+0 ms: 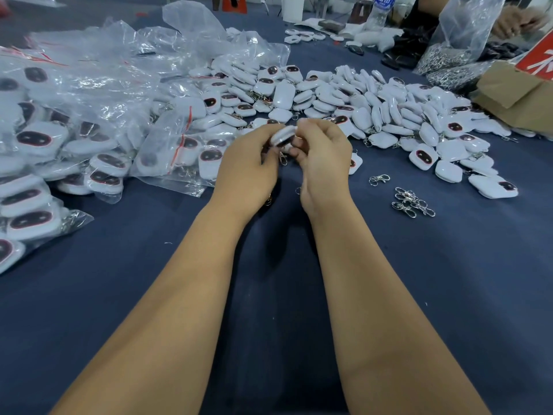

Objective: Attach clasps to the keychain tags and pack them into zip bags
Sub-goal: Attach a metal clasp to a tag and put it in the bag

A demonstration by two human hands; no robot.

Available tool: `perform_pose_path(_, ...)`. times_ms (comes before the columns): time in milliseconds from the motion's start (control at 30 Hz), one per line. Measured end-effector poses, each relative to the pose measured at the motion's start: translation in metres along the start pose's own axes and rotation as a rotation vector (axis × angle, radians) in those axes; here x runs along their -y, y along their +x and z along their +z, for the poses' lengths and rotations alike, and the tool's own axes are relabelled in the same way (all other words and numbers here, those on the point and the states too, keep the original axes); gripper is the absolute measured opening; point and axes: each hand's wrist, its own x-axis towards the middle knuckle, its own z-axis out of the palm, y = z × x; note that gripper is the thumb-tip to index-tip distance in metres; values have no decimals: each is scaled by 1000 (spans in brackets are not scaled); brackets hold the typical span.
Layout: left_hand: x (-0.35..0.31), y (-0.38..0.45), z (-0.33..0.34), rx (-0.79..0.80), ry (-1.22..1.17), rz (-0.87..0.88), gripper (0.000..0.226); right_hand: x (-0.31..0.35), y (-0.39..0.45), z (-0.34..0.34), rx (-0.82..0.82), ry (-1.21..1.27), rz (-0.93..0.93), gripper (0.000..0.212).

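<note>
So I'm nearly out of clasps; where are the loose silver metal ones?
In the head view, the loose silver metal clasps lie on the dark blue tablecloth, right of the right hand, below the white tag pile.

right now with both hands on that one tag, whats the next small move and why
Probably finish seating the clasp on the tag, then reach left for a bag. The left hand and right hand both pinch the white tag, and a metal clasp dangles beneath it, though whether it is fully hooked is hidden by the fingers. The filled zip bags lie to the left, spare clasps to the right.
</note>
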Motion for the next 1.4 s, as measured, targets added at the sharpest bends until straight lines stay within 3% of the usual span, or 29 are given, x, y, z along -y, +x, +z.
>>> perform_pose_path(233,-7,2,1,-93,-397,-240,28,1,-3,-1,102,-103,69,20)
perform_pose_path(367,-5,2,0,-86,-502,-310,27,-3,-3,-1,236,-224,38,20)
perform_pose_path(533,-5,4,-3,-81,-607,-400,30,-11,1,-3,265,-401,-33,29)
perform_pose_path(933,-2,4,-1,-25,-543,-423,37,-20,9,-3,195,-556,-55,24)
perform_pose_path(1400,-3,2,-1,-44,-525,-428,30,-16,6,-4,228,-503,-12,27)
